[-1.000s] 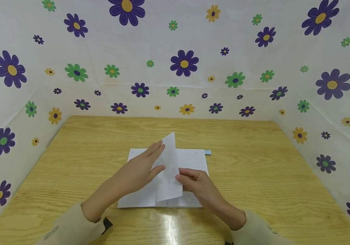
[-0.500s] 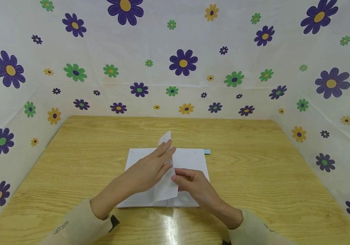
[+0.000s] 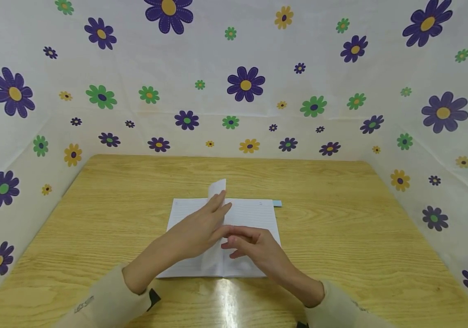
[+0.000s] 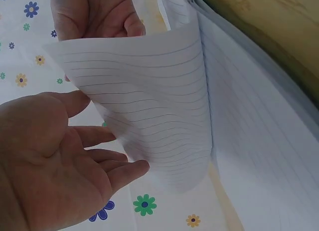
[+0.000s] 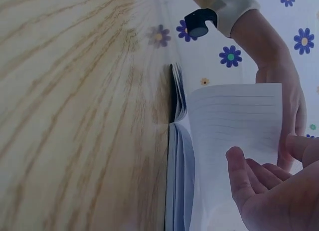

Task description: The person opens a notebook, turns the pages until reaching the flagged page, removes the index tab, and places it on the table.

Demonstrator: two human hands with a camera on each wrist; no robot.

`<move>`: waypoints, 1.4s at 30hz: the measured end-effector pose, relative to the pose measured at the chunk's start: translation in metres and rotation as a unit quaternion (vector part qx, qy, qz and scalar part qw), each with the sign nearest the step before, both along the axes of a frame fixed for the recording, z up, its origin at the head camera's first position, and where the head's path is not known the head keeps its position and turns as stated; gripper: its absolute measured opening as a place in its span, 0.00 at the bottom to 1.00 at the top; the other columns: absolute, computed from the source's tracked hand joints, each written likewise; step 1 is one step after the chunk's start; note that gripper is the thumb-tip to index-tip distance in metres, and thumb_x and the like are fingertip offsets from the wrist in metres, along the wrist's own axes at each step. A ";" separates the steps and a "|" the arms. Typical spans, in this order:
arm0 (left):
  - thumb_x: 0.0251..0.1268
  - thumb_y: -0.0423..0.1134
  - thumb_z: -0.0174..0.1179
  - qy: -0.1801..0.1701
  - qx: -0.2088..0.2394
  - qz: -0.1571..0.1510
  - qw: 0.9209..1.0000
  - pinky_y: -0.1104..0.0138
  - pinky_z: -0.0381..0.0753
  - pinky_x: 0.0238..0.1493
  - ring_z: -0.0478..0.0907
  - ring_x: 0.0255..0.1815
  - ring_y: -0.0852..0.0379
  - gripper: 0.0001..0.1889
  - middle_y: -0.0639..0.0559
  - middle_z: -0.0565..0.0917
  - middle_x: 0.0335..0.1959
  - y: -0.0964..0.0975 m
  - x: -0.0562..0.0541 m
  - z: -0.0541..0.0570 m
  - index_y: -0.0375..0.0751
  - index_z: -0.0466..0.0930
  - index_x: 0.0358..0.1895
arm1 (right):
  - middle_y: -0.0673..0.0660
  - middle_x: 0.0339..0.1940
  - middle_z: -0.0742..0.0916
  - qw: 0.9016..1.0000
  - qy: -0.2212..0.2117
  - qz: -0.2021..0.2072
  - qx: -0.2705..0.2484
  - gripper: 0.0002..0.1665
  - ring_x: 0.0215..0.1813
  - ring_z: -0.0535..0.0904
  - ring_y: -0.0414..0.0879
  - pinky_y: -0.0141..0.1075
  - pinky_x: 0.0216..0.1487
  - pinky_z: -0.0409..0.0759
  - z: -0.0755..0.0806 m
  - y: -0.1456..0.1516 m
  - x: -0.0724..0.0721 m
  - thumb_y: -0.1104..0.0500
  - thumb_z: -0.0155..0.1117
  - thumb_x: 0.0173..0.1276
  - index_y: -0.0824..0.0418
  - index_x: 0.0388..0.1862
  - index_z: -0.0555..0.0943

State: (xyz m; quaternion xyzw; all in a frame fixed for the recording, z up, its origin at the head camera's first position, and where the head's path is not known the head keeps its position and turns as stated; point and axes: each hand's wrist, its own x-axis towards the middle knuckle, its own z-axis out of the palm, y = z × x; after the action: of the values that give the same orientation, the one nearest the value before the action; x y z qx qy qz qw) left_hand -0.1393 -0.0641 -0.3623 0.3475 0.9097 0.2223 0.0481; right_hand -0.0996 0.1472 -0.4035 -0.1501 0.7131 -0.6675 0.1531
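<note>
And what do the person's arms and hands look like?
The left hand and right hand wear no gloves. The left sleeve and right sleeve are long and cream. Small dark lettering marks the left one; the right one's mark is too small to read. A rounded black gadget shows by the left sleeve.

We count one left grip (image 3: 196, 231), one right grip (image 3: 261, 246), two pale sleeves (image 3: 103, 296), one notebook (image 3: 254, 213), one raised page (image 3: 217, 186), one light-blue tab (image 3: 277, 203) and one counter (image 3: 332, 214).
</note>
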 end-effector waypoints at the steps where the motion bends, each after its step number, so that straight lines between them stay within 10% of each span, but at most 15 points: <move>1: 0.83 0.50 0.53 0.000 -0.004 0.003 1.000 0.49 0.67 0.74 0.50 0.83 0.39 0.33 0.34 0.50 0.83 -0.001 0.000 0.000 0.30 0.63 0.78 | 0.60 0.62 0.86 1.000 0.008 -0.003 0.009 0.24 0.56 0.86 0.54 0.43 0.53 0.86 0.000 0.001 0.000 0.56 0.62 0.79 0.66 0.68 0.80; 8: 0.82 0.48 0.55 -0.007 -0.021 0.015 1.000 0.48 0.65 0.74 0.50 0.83 0.38 0.33 0.33 0.51 0.83 -0.014 0.002 -0.003 0.27 0.63 0.77 | 0.62 0.62 0.86 0.983 0.087 -0.043 0.156 0.25 0.58 0.86 0.54 0.40 0.55 0.85 -0.002 0.017 0.002 0.55 0.66 0.76 0.67 0.66 0.81; 24: 0.66 0.42 0.73 -0.003 -0.066 0.041 0.997 0.50 0.68 0.72 0.46 0.83 0.35 0.46 0.33 0.41 0.84 -0.045 0.007 -0.021 0.19 0.57 0.76 | 0.74 0.71 0.75 0.866 0.206 -0.055 0.453 0.40 0.75 0.67 0.69 0.62 0.71 0.68 -0.003 0.046 0.015 0.52 0.79 0.63 0.74 0.66 0.77; 32: 0.52 0.55 0.79 0.038 -0.108 0.064 0.991 0.43 0.65 0.73 0.46 0.80 0.24 0.57 0.24 0.41 0.82 -0.059 0.005 -0.035 0.14 0.60 0.72 | 0.73 0.72 0.75 0.850 0.186 -0.043 0.491 0.45 0.76 0.67 0.68 0.61 0.72 0.68 -0.004 0.049 0.014 0.52 0.84 0.56 0.76 0.66 0.77; 42: 0.48 0.58 0.80 0.098 -0.132 0.093 0.982 0.36 0.69 0.67 0.43 0.80 0.22 0.58 0.22 0.42 0.81 -0.063 0.008 -0.049 0.16 0.64 0.71 | 0.72 0.76 0.70 0.872 0.212 0.009 0.441 0.42 0.78 0.62 0.67 0.58 0.75 0.63 -0.010 0.053 0.009 0.61 0.80 0.61 0.76 0.70 0.73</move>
State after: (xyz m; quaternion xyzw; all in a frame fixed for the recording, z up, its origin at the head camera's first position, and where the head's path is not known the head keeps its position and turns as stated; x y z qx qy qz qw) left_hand -0.1315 -0.1267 -0.4115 0.2718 0.9598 0.0681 -0.0169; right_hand -0.0907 0.1999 -0.4137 -0.2112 0.9474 -0.2343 0.0549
